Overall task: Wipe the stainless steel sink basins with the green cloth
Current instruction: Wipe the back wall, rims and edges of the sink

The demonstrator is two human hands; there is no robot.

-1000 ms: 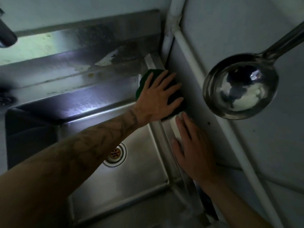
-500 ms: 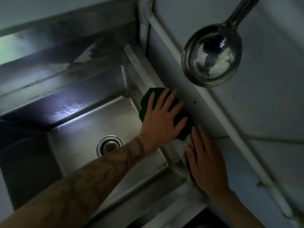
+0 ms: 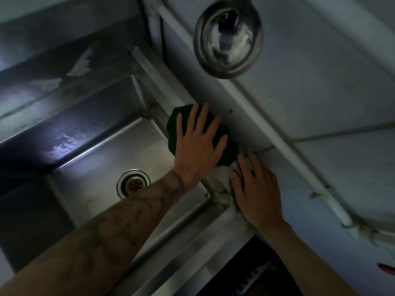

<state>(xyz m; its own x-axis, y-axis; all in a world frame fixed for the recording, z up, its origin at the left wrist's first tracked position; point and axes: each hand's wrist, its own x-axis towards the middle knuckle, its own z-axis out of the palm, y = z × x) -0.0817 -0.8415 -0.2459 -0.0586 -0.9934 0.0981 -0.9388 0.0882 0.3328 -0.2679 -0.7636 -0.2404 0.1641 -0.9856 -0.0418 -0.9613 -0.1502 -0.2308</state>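
Observation:
A dark green cloth (image 3: 173,129) lies on the right rim of the stainless steel sink (image 3: 158,80), against the tiled wall. My left hand (image 3: 198,144) presses flat on the cloth with straight, spread fingers; most of the cloth is hidden under it. My right hand (image 3: 255,189) rests flat on the same rim just nearer to me, fingertips close to the cloth's edge. The basin floor (image 3: 102,167) is dull and wet, with a round drain (image 3: 133,184) in its middle.
A steel ladle (image 3: 227,37) hangs on the wall above the hands. A white pipe (image 3: 275,137) runs diagonally along the tiled wall. The stained backsplash (image 3: 64,67) rises behind the basin. A dark gap (image 3: 245,274) shows below the sink's front edge.
My left hand has slid the green cloth along the right rim from the back corner toward me. The right hand has stayed on the rim; the view has shifted.

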